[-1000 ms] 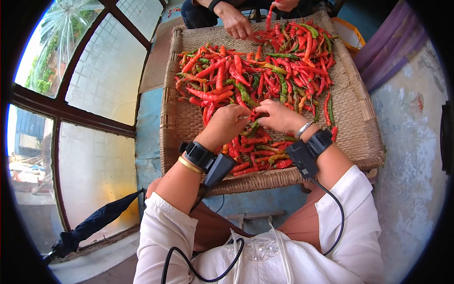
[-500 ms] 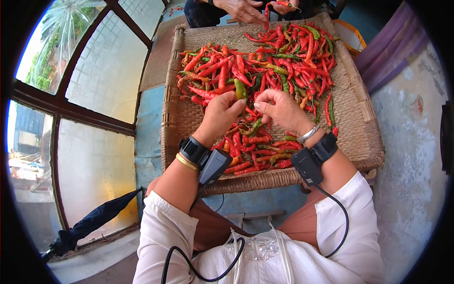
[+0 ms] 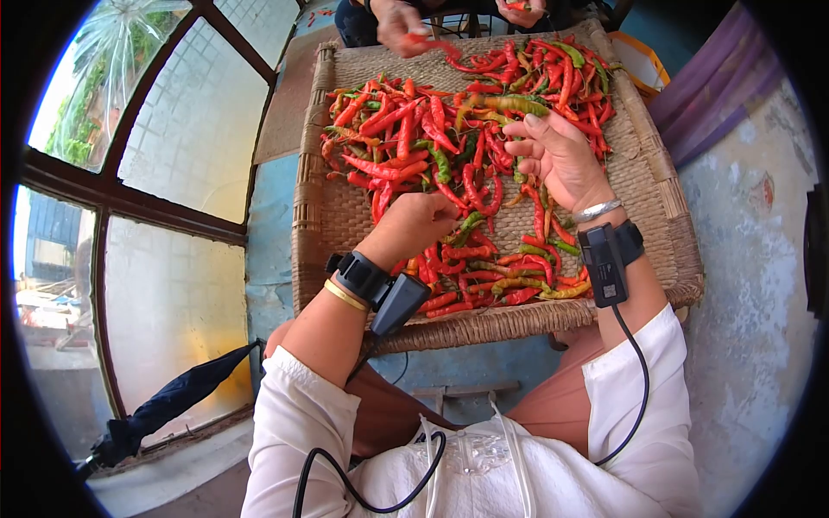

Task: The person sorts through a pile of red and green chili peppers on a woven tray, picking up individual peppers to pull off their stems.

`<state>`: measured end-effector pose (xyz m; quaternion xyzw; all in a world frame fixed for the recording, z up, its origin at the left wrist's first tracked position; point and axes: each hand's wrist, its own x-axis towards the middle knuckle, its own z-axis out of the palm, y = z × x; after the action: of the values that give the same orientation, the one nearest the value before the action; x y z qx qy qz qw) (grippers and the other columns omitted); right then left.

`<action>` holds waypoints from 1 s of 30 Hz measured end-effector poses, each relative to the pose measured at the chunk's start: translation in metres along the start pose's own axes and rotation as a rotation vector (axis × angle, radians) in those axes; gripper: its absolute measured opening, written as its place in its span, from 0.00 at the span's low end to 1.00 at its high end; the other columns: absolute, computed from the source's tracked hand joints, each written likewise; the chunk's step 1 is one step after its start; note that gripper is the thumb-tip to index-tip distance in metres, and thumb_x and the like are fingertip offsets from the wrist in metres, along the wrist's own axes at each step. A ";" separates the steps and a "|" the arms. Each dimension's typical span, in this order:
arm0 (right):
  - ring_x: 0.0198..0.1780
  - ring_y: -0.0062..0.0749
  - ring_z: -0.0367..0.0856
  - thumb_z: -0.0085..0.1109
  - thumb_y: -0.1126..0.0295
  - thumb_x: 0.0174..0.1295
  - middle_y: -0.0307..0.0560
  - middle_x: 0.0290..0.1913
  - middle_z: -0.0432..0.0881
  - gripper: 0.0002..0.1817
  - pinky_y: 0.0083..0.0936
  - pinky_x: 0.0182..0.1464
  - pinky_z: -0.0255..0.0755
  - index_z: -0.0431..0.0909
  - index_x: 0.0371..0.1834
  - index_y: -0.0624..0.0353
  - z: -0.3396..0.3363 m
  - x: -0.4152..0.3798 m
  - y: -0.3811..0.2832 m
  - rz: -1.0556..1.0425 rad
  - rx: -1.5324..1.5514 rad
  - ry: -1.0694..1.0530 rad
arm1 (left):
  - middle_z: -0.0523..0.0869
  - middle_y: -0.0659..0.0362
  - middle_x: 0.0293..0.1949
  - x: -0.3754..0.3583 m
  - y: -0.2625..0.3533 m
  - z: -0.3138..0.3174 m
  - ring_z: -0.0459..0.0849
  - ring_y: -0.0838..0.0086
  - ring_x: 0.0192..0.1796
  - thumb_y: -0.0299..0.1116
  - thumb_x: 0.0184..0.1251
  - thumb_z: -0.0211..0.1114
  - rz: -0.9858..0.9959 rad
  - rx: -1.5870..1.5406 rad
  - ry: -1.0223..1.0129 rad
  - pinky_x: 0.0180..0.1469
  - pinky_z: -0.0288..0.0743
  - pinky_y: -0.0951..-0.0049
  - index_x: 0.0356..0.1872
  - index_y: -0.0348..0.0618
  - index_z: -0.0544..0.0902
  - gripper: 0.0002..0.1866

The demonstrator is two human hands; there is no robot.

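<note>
At the left, the lower end of the dark umbrella (image 3: 181,395) runs into the black border of your view. Your left hand (image 3: 410,226) is curled with its back up, its fingertips over the near peppers (image 3: 488,272), beside a dark green pepper (image 3: 469,226); you cannot tell whether it grips anything. Beyond it, the co-worker's hands (image 3: 400,26) are cut by the top edge, the left one in view blurred with a blurred red pepper (image 3: 434,46) at its fingers. Your right hand (image 3: 566,164) is turned palm up, fingers loosely bent, with the right end of a yellow-green pepper (image 3: 505,104) at the thumb. Blur hides whether you pinch that pepper or have let it go.

The peppers lie on a woven tray (image 3: 643,203) in front of you. At the left and middle, the far peppers (image 3: 401,129) are mostly glossy red, slim and bent, with some green ones among them; the near peppers mix red, orange, green and yellowish. The yellow-green pepper is long and slightly curved, above the far peppers. To the right, a purple curtain (image 3: 717,82) hangs by the scuffed wall (image 3: 751,259).

Count one umbrella at the left, one tray, two hands of yours, two of the co-worker's, and one curtain at the right. The peppers overlap too much for you to count.
</note>
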<state>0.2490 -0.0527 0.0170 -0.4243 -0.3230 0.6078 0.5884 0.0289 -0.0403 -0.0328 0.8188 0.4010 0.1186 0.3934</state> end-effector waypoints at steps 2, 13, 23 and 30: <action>0.24 0.17 0.74 0.54 0.62 0.59 0.37 0.27 0.75 0.15 0.11 0.23 0.69 0.68 0.42 0.61 -0.004 0.002 0.012 0.104 -0.144 0.057 | 0.82 0.54 0.32 -0.002 0.001 0.003 0.81 0.72 0.34 0.27 0.54 0.61 0.004 0.000 -0.077 0.38 0.73 0.74 0.38 0.34 0.78 0.11; 0.29 0.23 0.77 0.56 0.69 0.55 0.47 0.38 0.75 0.26 0.18 0.24 0.70 0.62 0.57 0.67 -0.001 -0.005 0.064 0.325 -0.873 -0.234 | 0.80 0.51 0.39 -0.001 0.007 0.008 0.81 0.70 0.32 0.27 0.57 0.57 -0.095 -0.084 -0.353 0.32 0.75 0.74 0.57 0.36 0.63 0.25; 0.28 0.25 0.78 0.60 0.69 0.50 0.44 0.26 0.79 0.12 0.23 0.33 0.72 0.77 0.35 0.65 0.010 -0.009 0.057 0.148 -0.821 -0.342 | 0.76 0.64 0.25 0.000 0.013 0.004 0.75 0.84 0.24 0.37 0.65 0.54 -0.180 -0.404 -0.067 0.26 0.71 0.82 0.40 0.37 0.75 0.13; 0.25 0.24 0.76 0.61 0.64 0.53 0.39 0.26 0.78 0.13 0.20 0.31 0.71 0.78 0.34 0.64 0.012 -0.008 0.061 -0.322 -0.715 -0.244 | 0.75 0.70 0.24 0.000 0.020 -0.006 0.68 0.90 0.19 0.36 0.66 0.54 -0.194 -0.881 0.129 0.20 0.62 0.88 0.38 0.42 0.76 0.08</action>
<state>0.2105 -0.0659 -0.0311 -0.4711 -0.6436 0.4031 0.4488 0.0372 -0.0440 -0.0141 0.5231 0.4108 0.2910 0.6877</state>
